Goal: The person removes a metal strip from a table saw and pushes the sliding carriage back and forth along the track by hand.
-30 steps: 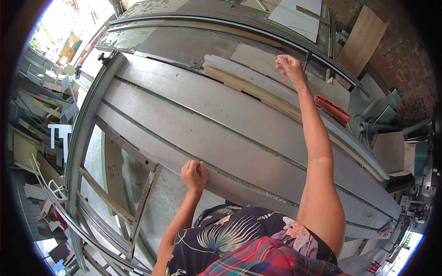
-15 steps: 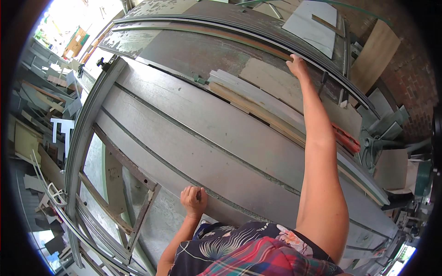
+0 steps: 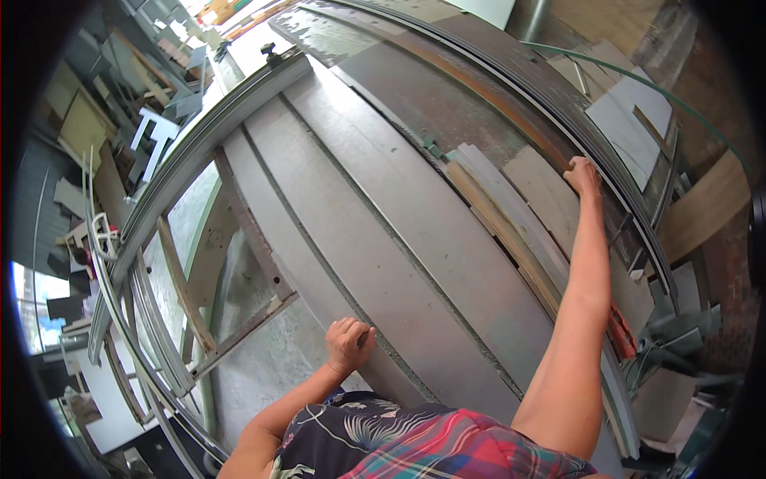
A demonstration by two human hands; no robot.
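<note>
At right of frame, the right hand (image 3: 584, 176) bends its fingers at the inner edge of a long metal rail (image 3: 550, 113), curving from top centre to right; whether they grip it, I cannot tell. At lower centre, the left hand (image 3: 349, 345) is curled closed, contents hidden, beside the grooved grey counter (image 3: 351, 231).

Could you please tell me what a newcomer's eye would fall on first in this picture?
Probably the broad, grey, slotted metal table, stretching diagonally through the middle. Next might come the person's bare right grip, held out beside the long, dark metal rail at upper right. A bright red piece, partly hidden, also stands out at lower right.
</note>
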